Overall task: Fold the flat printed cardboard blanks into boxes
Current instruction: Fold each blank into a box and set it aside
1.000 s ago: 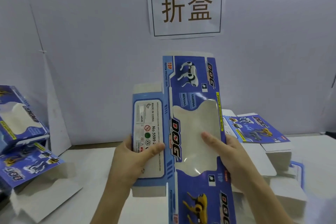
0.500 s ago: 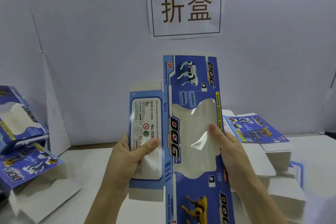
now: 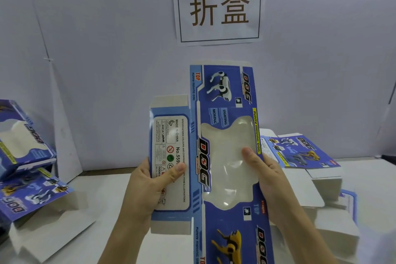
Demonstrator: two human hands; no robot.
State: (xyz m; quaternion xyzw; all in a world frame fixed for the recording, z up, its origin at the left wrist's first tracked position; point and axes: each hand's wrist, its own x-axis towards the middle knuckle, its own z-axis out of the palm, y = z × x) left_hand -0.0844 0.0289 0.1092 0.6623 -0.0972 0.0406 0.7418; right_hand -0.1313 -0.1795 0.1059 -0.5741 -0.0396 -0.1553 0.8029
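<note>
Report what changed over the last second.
The right hand slid its thumb up and right across the clear window of the blank, toward the window's right edge. The left hand and the side panel it pinches edged slightly left. Unchanged: both hands hold the blank upright; the folded boxes at left and loose blanks at right lie as before.

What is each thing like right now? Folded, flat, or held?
Blank, unfolded, held upright.
Left hand, pinches the blank's side panel.
Right hand, pinches the blank's right edge.
Box on the left, folded up.
Pile on the right, flat, not folded.
Sign, stuck on the wall.
</note>
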